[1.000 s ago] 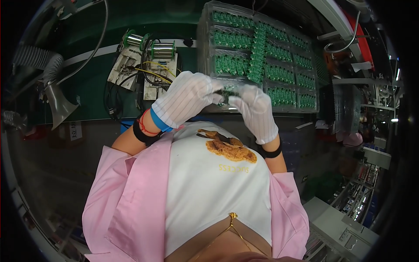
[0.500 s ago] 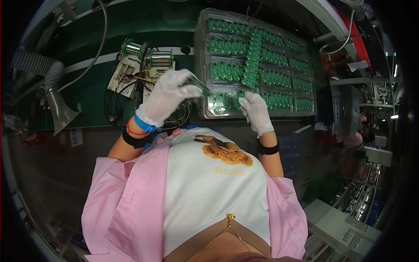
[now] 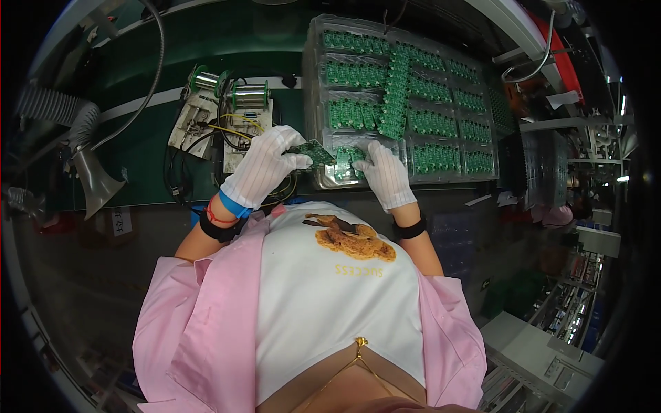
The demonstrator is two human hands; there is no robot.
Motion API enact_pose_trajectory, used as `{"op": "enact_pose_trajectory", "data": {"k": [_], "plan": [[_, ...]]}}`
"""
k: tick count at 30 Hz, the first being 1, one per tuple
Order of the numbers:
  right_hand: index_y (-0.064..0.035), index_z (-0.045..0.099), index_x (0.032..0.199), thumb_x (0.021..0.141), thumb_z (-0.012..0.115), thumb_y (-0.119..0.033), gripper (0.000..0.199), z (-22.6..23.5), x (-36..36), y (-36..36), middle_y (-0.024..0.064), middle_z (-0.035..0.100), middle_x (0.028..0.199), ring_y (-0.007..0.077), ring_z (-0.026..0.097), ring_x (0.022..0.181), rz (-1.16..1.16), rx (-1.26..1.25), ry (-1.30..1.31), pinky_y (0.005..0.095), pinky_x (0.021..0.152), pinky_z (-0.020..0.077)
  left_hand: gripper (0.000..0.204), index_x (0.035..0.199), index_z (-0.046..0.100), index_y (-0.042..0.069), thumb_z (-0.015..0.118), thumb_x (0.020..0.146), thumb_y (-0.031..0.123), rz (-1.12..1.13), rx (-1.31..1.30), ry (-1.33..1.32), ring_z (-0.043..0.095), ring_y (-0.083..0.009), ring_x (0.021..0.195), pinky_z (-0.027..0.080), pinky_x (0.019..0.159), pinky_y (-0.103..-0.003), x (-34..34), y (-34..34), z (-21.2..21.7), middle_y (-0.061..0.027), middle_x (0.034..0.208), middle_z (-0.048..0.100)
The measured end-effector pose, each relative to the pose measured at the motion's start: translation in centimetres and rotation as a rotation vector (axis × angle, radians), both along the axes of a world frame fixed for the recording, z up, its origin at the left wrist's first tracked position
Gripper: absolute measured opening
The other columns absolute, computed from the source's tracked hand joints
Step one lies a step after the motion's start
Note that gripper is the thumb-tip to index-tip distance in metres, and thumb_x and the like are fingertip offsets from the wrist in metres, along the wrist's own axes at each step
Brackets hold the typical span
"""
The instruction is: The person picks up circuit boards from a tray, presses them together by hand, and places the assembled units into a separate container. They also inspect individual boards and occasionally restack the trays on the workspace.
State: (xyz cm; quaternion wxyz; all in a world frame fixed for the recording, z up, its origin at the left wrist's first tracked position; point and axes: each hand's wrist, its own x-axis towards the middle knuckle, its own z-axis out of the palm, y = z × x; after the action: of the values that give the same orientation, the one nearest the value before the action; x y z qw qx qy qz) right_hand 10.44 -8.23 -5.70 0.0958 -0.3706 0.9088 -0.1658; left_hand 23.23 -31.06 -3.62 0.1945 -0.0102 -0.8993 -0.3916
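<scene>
My left hand [image 3: 265, 167], in a white glove, pinches a green circuit board [image 3: 315, 153] by its left edge, over the left rim of a clear plastic tray [image 3: 311, 103]. My right hand [image 3: 385, 175], also gloved in white, is closed at the tray's near-left compartment. Its thumb and fingers are on the right edge of a small green circuit board [image 3: 348, 162] there; the fingertips are partly hidden. Rows of upright green boards [image 3: 354, 113] fill the other compartments, and a long row of boards [image 3: 395, 93] lies across them.
Left of the tray, two solder wire spools [image 3: 250, 95] sit on worn stands with cables around them. A fume extraction funnel [image 3: 96, 180] on a ribbed hose stands farther left on the green bench mat [image 3: 148, 165]. More clear trays [image 3: 545, 168] are stacked at the right.
My right hand has moved left, to the board in the near-left compartment. My left hand has lowered slightly, and its board has turned to show more of its face.
</scene>
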Motion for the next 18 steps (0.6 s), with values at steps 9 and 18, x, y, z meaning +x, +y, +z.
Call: {"op": "enact_pose_trajectory", "data": {"k": [9,18], "plan": [[-0.0021,0.058,0.106,0.08,0.069,-0.017,0.033,2.0,1.8,-0.3,0.016,0.064,0.091,0.0337,0.062,0.081,-0.059,-0.253,0.02,0.0409,0.07,0.0497,0.031,0.087,0.059,-0.001,0.076,0.069,0.017,-0.108,-0.277,0.123,0.058,-0.0316,0.075,0.047,0.066,-0.038,-0.5,1.0,0.9,-0.0126,0.08,0.057],[-0.0041,0.058,0.09,0.079,0.069,-0.018,0.021,5.9,2.7,1.0,0.0133,0.059,0.078,0.0328,0.058,0.075,0.318,-0.473,0.066,0.0374,0.066,0.0473,0.029,0.087,0.059,0.001,0.069,0.078,0.026,-0.292,-0.149,-0.033,0.057,-0.0334,0.072,0.044,0.061,-0.042,-1.1,4.2,2.6,-0.0143,0.076,0.056]]}}
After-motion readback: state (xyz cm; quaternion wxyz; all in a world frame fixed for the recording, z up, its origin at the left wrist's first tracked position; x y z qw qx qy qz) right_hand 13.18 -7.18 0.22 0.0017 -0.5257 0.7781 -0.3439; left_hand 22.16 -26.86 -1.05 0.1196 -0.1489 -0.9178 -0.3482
